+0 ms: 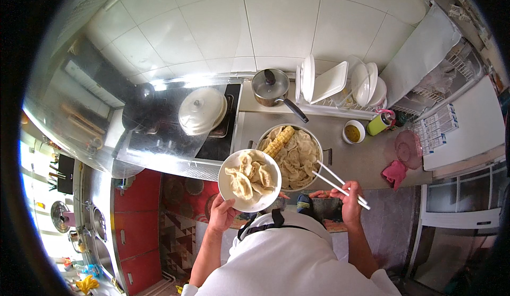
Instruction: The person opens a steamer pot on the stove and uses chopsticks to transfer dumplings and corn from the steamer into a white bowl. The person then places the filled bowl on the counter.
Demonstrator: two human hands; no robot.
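Observation:
My left hand (pixel 222 213) grips the near rim of a white plate (pixel 229 194) that carries several boiled dumplings (pixel 250 175). In my right hand (pixel 350 204) is a pair of white chopsticks (pixel 338 184), their tips spread over the right edge of a steel steamer pan (pixel 321 146). The pan is full of dumplings (pixel 297 156), and a cooked corn cob (pixel 279 141) lies across their left part. My plate overlaps the pan's lower left rim and hides some of it. Nothing is pinched between the chopstick tips.
Left of the pan, a lidded pot (pixel 202 111) stands on the black stove (pixel 217 148). Behind are a lidded saucepan (pixel 271 87) and a dish rack with white plates (pixel 360 83). To the right sit a sauce bowl (pixel 354 132), a green bottle (pixel 378 124) and a pink cloth (pixel 394 173).

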